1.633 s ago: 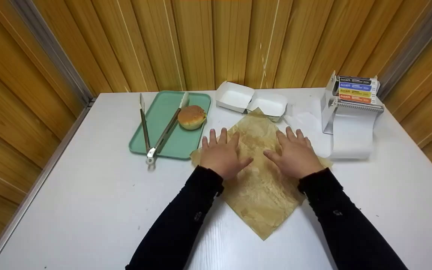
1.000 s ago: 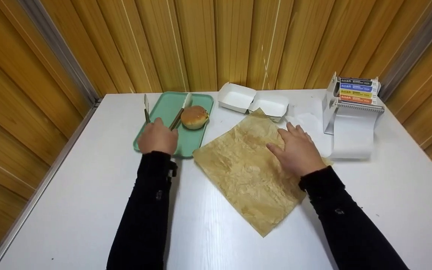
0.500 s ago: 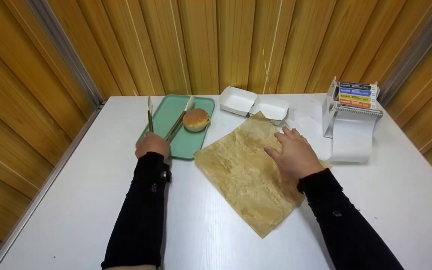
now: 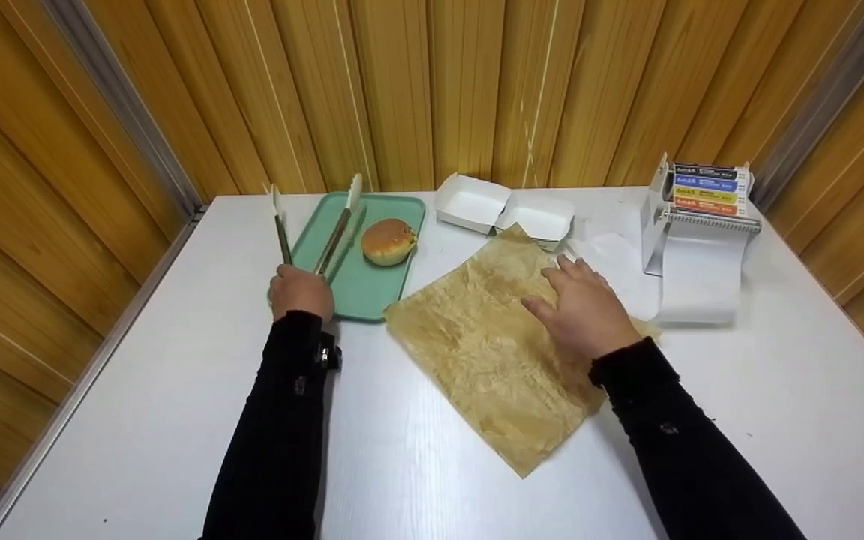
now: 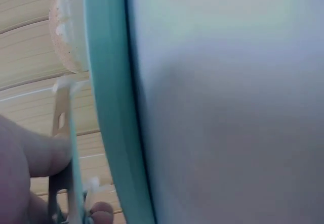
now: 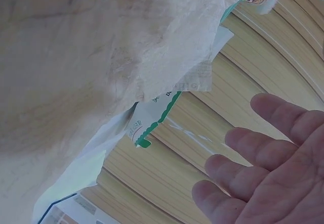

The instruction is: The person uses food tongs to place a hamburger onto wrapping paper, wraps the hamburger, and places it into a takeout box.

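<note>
My left hand (image 4: 303, 292) grips a pair of tongs (image 4: 336, 238) near the joined end, at the near left corner of the green tray (image 4: 361, 304). The two tong arms stand spread apart, white tips pointing to the back wall. A burger bun (image 4: 388, 241) sits on the tray, right of the tongs. In the left wrist view the thumb presses along one slotted tong arm (image 5: 62, 118). My right hand (image 4: 586, 309) is over the right part of a crumpled brown paper sheet (image 4: 492, 352), its fingers spread and holding nothing; the right wrist view shows the fingers straight.
Behind the paper lies an unfolded white takeaway box (image 4: 473, 201). At the back right stands a dispenser (image 4: 706, 199) with colored labels, a white strip (image 4: 698, 274) hanging from its front. A thin white sheet (image 4: 619, 255) lies between box and dispenser. Wooden panels (image 4: 469, 90) wall in the table.
My left hand left the paper, reached the tongs on the tray and took hold of them; the tong tips have lifted and shifted left, off the bun. The right hand stayed over the paper.
</note>
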`<state>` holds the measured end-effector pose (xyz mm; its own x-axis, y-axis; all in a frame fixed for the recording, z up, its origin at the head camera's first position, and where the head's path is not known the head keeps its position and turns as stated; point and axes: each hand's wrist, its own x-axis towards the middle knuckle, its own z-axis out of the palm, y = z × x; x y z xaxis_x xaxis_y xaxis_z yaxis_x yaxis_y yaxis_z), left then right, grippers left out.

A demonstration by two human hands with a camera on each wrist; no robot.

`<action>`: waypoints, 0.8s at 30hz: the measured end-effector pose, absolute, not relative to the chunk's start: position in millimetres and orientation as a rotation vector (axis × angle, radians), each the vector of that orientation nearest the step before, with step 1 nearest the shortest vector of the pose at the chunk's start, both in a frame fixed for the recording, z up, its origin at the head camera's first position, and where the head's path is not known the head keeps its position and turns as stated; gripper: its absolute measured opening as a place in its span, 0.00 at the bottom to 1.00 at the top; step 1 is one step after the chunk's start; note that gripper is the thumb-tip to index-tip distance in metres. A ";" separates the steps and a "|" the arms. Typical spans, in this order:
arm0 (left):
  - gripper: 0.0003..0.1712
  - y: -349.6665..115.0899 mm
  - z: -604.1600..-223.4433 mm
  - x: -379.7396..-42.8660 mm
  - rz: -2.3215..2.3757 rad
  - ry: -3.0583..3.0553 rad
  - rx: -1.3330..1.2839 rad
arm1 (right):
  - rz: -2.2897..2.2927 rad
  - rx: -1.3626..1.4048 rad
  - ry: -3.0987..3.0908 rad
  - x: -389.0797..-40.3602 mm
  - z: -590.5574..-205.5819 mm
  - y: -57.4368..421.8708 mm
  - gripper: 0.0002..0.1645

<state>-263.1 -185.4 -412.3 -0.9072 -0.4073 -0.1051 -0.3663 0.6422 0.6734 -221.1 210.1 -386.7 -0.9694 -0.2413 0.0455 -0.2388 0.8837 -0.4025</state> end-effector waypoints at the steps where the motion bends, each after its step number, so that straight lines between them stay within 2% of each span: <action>1: 0.38 -185.0 -411.5 -262.1 -1.141 -2.762 0.664 | -0.652 -0.392 3.046 -221.0 -386.8 209.9 0.44; 5: 0.38 -180.2 -406.0 -256.2 -1.182 -2.679 0.646 | -0.693 -0.409 3.060 -220.2 -386.3 208.1 0.43; 9: 0.38 -166.2 -402.4 -247.9 -1.237 -2.657 0.521 | -0.802 -0.426 3.067 -219.1 -385.3 205.3 0.40; 16: 0.35 -124.0 -395.2 -235.1 -1.350 -2.676 0.209 | -1.019 -0.489 3.056 -216.5 -384.6 198.2 0.34; 24: 0.34 -66.2 -392.6 -217.8 -1.499 -2.635 0.074 | -1.156 -0.557 3.034 -208.1 -388.1 179.0 0.31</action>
<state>-217.8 -66.2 -392.6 -0.9928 -0.0962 0.0709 0.0118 0.5113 0.8593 -208.1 179.0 -388.1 -0.9316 -0.2561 0.2580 -0.3628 0.6982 -0.6171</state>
